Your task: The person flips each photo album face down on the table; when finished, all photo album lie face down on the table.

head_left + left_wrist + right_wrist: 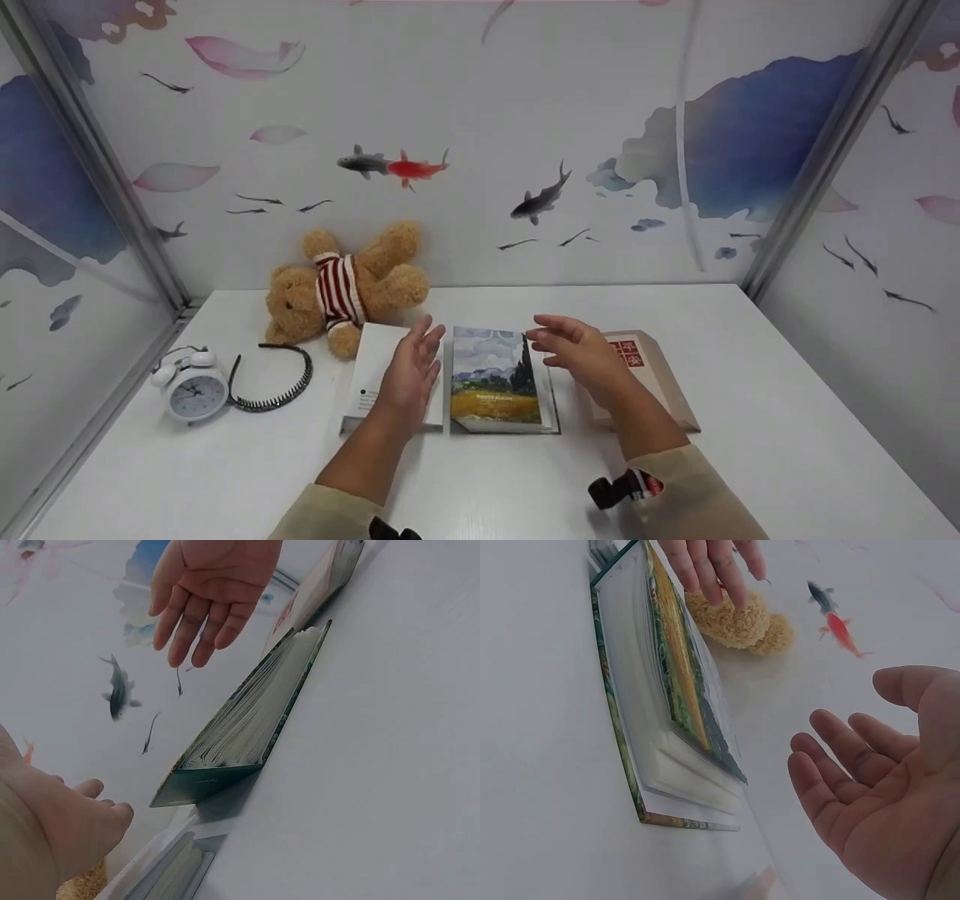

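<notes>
A photo album (495,382) with a painted landscape cover lies on the white table, its pages fanned slightly under the cover. My left hand (411,375) is held over the white book (373,360) to the album's left, palm turned inward, fingers extended and holding nothing. On the other side, my right hand (585,356) hovers between the album and a tan book (660,382) with red characters, its fingers loosely bent and empty. In the right wrist view the right hand (877,780) shows its bare palm beside the album (675,690).
A teddy bear (341,289) in a striped sweater lies on its side at the back left. Nearer the left edge stand a white alarm clock (195,390) and a black toothed headband (300,382). Patterned panels (480,112) enclose the table (780,450).
</notes>
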